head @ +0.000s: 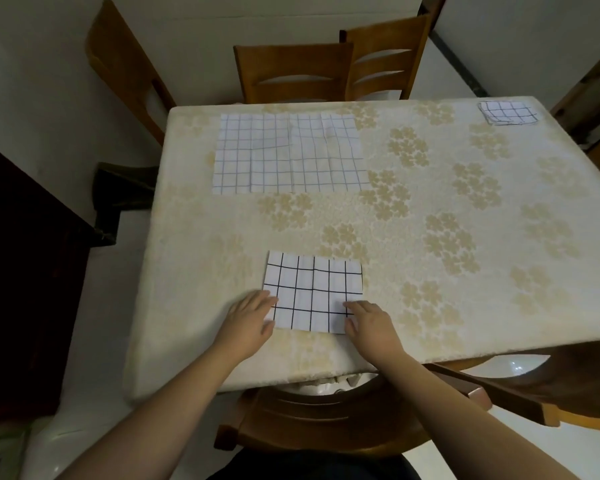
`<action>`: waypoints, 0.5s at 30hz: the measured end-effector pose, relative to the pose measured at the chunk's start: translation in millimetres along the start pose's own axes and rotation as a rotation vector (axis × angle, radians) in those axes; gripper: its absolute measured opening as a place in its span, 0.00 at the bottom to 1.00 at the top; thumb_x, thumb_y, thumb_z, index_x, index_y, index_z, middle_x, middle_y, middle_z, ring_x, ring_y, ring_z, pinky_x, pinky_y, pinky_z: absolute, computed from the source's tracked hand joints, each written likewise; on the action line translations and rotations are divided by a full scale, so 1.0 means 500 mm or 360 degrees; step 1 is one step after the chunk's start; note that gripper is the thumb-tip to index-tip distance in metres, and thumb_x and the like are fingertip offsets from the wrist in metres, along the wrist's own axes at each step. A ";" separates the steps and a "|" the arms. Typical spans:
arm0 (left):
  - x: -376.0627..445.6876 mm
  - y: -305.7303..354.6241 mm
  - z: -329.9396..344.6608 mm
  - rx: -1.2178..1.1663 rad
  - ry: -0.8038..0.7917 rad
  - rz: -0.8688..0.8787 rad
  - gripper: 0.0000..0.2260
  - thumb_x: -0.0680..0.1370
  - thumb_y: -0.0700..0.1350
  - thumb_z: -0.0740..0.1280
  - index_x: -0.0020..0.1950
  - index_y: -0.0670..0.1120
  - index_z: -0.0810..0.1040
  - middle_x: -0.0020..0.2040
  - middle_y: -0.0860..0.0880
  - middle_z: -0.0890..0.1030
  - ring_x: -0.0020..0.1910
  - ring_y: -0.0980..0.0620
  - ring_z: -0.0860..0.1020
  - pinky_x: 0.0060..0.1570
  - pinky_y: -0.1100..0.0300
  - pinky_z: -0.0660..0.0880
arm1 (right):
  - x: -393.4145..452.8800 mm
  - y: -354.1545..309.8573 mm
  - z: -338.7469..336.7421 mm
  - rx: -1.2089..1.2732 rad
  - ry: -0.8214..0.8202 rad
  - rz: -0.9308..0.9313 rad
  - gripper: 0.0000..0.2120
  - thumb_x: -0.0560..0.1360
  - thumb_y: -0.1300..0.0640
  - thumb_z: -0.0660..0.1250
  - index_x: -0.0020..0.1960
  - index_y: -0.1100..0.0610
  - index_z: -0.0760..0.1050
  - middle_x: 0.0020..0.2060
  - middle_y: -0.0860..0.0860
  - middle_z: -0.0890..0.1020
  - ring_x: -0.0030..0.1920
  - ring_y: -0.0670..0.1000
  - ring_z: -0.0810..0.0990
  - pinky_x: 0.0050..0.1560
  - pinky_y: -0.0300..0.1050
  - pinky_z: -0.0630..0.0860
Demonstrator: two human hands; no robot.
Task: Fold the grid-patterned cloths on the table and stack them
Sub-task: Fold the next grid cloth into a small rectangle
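A partly folded white cloth with a black grid (312, 289) lies near the table's front edge. My left hand (252, 322) rests flat on its near left corner. My right hand (369, 323) rests on its near right corner, fingers fairly straight, thumb by the cloth's front edge. Flat white grid cloths (288, 154), overlapping, lie spread at the back left of the table. A small stack of folded grid cloths (508, 113) sits at the back right corner.
The table (447, 209) wears a cream cloth with a pale flower print. Wooden chairs stand behind it (291, 72), at the back left (125, 67), at the right (568, 389) and under me (312, 417). A dark cabinet (18, 278) stands left.
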State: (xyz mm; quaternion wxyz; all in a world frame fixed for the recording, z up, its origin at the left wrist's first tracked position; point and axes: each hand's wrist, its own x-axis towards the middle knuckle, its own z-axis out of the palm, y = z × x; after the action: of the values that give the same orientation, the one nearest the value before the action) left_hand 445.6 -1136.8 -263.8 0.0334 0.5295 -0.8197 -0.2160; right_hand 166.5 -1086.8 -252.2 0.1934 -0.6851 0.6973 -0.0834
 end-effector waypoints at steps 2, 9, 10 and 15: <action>0.020 0.009 0.003 0.0121 -0.0066 0.0051 0.26 0.80 0.54 0.50 0.77 0.49 0.62 0.78 0.50 0.60 0.78 0.50 0.56 0.74 0.54 0.52 | 0.015 -0.014 0.012 -0.0044 0.0021 -0.0066 0.23 0.76 0.54 0.59 0.69 0.58 0.72 0.64 0.56 0.78 0.63 0.58 0.76 0.61 0.53 0.72; 0.080 0.030 0.031 0.0380 -0.0153 0.0072 0.27 0.79 0.55 0.50 0.77 0.49 0.63 0.78 0.47 0.63 0.77 0.48 0.61 0.76 0.53 0.51 | 0.068 -0.059 0.068 -0.0039 0.0001 -0.0166 0.28 0.76 0.51 0.51 0.72 0.62 0.68 0.69 0.59 0.73 0.71 0.60 0.70 0.71 0.55 0.64; 0.081 0.029 0.038 0.0382 -0.0144 0.0068 0.27 0.80 0.55 0.51 0.77 0.48 0.64 0.77 0.47 0.64 0.76 0.48 0.62 0.74 0.52 0.53 | 0.075 -0.064 0.075 -0.0038 0.0003 -0.0168 0.28 0.76 0.51 0.51 0.73 0.62 0.67 0.70 0.59 0.72 0.71 0.59 0.69 0.71 0.55 0.62; 0.092 0.037 0.061 0.0380 -0.0075 -0.0012 0.28 0.82 0.57 0.50 0.77 0.43 0.62 0.78 0.44 0.61 0.77 0.47 0.58 0.73 0.50 0.54 | 0.098 -0.073 0.116 -0.0036 0.0053 -0.0153 0.27 0.82 0.48 0.49 0.76 0.61 0.61 0.74 0.57 0.65 0.75 0.56 0.62 0.74 0.53 0.56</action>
State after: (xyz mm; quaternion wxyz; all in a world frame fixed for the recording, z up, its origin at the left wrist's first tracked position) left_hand 401.0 -1161.2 -292.2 -0.0500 0.5274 -0.8382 -0.1294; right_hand 223.0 -1128.2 -298.8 0.1698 -0.7185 0.6676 -0.0963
